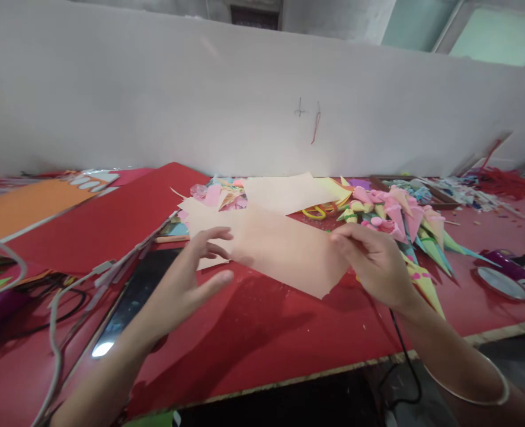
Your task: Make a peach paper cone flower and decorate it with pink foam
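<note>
Head view gives me a peach paper sheet [284,246] over the red table [253,332], between the two hands. I see the right hand [373,264] pinching its right edge between thumb and fingers. The left hand [191,276] is spread wide near the left side; I can't tell whether a fingertip touches paper. As far as I can judge, work on this sheet has barely begun: it is flat, with no fold or roll visible. Pale sheets [280,193] lie behind it, also unrolled. To the right, pink and green cones [398,216] are piled, apparently already shaped.
</note>
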### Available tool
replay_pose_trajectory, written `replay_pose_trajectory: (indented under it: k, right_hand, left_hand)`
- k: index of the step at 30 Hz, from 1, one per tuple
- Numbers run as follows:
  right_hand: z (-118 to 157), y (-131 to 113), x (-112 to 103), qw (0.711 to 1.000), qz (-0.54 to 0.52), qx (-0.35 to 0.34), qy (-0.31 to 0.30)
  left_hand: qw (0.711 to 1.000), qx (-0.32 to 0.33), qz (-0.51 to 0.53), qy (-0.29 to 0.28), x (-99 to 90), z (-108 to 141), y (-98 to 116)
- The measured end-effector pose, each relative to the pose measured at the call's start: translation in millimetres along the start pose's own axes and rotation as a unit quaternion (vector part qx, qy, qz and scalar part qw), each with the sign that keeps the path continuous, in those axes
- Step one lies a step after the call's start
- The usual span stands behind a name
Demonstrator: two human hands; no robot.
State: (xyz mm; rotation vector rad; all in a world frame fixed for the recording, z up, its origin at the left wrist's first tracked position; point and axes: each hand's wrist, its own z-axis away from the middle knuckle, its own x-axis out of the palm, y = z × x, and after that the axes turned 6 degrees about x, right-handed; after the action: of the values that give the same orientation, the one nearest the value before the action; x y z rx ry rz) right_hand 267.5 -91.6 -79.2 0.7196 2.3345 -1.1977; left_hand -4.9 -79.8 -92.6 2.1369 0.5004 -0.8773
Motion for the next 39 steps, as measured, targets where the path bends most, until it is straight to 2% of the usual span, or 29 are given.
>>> replay_pose_trajectory:
  k: [4,8,9,10,11,14,15,17,20,26,39]
  right_hand:
    - [-5.0,2.2,5.1,1.000,0.018,-0.006,0.014]
    - [-3.1,0.0,8.5,0.981,0.132,-0.074,0.119]
    - [-1.1,-2.7,10.6,0.975,0.152,-0.099,0.125]
    - [1.3,-6.5,13.2,0.974,0.160,-0.119,0.105]
    - [4.0,-10.9,16.3,0.978,0.152,-0.136,0.052]
    - [10.7,-25.6,25.5,0.978,0.067,-0.118,-0.160]
    - [12.1,-29.8,27.7,0.974,0.036,-0.104,-0.199]
    - [13.7,-36.4,30.1,0.968,-0.011,-0.081,-0.239]
    - [14.6,-41.5,30.1,0.963,-0.046,-0.073,-0.257]
    - [14.7,-44.1,30.1,0.958,-0.068,-0.062,-0.271]
    - [9.9,-41.2,30.2,0.948,-0.139,-0.060,-0.279]
  left_hand:
    - [0.995,-0.019,0.070,-0.074,7.6,-5.2,13.6]
    - [0.995,-0.054,0.073,-0.050,8.8,-6.7,26.3]
    - [0.995,-0.053,0.075,-0.040,9.9,-7.4,29.9]
    - [0.995,-0.045,0.079,-0.033,11.5,-8.5,33.7]
    - [0.996,-0.027,0.087,-0.026,13.3,-9.7,37.6]
    - [0.991,0.054,0.122,-0.018,18.0,-12.9,48.1]
    - [0.987,0.082,0.135,-0.023,18.7,-13.4,50.5]
    - [0.979,0.126,0.156,-0.041,19.0,-13.2,53.0]
    - [0.973,0.139,0.176,-0.051,18.6,-11.3,52.5]
    - [0.973,0.111,0.198,-0.048,21.2,-11.5,53.6]
    - [0.960,0.140,0.236,-0.057,19.5,-10.6,58.0]
